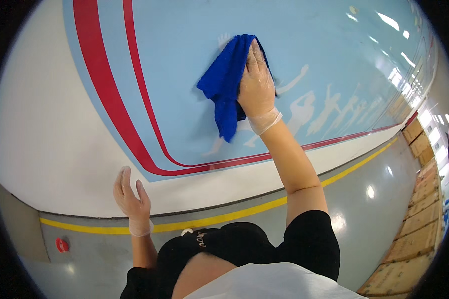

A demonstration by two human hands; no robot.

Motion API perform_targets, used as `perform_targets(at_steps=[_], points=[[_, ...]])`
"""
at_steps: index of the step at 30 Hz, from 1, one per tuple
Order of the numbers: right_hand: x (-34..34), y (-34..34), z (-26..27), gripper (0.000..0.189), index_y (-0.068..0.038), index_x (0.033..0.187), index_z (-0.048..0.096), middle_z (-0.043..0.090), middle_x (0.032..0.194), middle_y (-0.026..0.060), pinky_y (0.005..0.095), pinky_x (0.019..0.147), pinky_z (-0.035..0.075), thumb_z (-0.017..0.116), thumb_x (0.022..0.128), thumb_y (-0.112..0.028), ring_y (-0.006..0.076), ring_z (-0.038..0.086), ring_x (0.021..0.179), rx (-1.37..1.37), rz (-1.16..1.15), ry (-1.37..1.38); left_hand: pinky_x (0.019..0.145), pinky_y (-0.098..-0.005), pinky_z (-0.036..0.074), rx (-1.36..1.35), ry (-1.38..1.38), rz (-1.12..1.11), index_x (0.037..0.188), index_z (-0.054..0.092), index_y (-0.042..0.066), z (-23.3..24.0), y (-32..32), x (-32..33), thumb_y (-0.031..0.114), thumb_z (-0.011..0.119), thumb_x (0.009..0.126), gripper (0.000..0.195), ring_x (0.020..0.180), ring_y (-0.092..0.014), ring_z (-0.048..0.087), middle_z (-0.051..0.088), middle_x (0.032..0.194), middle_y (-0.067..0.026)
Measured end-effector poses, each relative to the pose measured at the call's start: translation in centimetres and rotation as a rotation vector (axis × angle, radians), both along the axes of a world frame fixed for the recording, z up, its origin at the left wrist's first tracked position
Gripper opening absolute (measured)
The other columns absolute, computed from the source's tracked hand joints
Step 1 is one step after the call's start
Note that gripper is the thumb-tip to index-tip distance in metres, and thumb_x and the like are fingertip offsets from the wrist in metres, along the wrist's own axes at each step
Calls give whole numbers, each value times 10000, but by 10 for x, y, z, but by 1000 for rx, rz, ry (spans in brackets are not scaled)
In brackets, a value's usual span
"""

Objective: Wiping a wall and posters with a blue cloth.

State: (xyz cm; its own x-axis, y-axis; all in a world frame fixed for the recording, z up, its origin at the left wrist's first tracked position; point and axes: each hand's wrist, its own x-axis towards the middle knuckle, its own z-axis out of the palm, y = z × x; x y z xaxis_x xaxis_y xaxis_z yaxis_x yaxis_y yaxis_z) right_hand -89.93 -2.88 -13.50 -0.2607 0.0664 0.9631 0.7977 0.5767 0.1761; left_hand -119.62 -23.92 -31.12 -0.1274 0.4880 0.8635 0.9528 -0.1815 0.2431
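My right hand [259,84], in a clear disposable glove, presses a blue cloth [226,84] against a wall. The cloth hangs in folds below and left of my fingers. Under it, the wall bears a glossy light blue panel [179,59] with pale silhouettes of people [303,108]. Red stripes [110,89] curve along the panel's left and lower sides. My left hand [131,194], gloved the same way, is empty with thumb and fingers apart. It is raised in front of the white lower wall [89,175]; whether it touches cannot be told.
A yellow floor line [232,216] follows the wall's foot. Wooden crates [415,228] stand in a row along the right. At lower left a red round object [62,245] is on or near the grey floor [363,224].
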Motion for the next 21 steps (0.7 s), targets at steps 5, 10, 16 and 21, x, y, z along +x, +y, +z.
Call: perform_targets(at_steps=[5, 10, 16, 21], points=[[6, -9, 75, 407, 100, 1227, 567, 450, 1436, 232, 413, 1110, 385, 525, 853, -54, 394, 412, 1351, 58, -110, -92, 929, -417, 452, 9, 6, -16, 1314, 538, 13, 5, -3, 12, 22, 602, 880, 439, 1125, -353, 577, 608, 1243, -175], [-1, -11, 107, 461, 110, 1294, 500, 421, 1454, 257, 435, 1137, 345, 518, 870, -71, 420, 390, 1358, 12, -59, -101, 957, -435, 441, -21, 11, -26, 1319, 530, 8, -4, -6, 18, 27, 596, 890, 435, 1139, -361, 568, 598, 1256, -183], [7, -5, -5, 513, 72, 1373, 456, 416, 1466, 257, 431, 1102, 401, 513, 887, -83, 434, 400, 1363, -51, -21, -132, 926, -414, 448, -31, 31, -33, 1299, 550, 18, -1, -9, 28, 53, 600, 898, 405, 1107, -338, 578, 607, 1229, -176], [26, -2, 27, 834, 136, 1413, 354, 309, 1525, 283, 444, 1195, 256, 720, 761, -231, 428, 278, 1434, -65, -126, -270, 911, -421, 448, -32, 50, -12, 1303, 550, 22, 3, -15, 31, 54, 611, 889, 419, 1093, -337, 578, 599, 1240, -176]])
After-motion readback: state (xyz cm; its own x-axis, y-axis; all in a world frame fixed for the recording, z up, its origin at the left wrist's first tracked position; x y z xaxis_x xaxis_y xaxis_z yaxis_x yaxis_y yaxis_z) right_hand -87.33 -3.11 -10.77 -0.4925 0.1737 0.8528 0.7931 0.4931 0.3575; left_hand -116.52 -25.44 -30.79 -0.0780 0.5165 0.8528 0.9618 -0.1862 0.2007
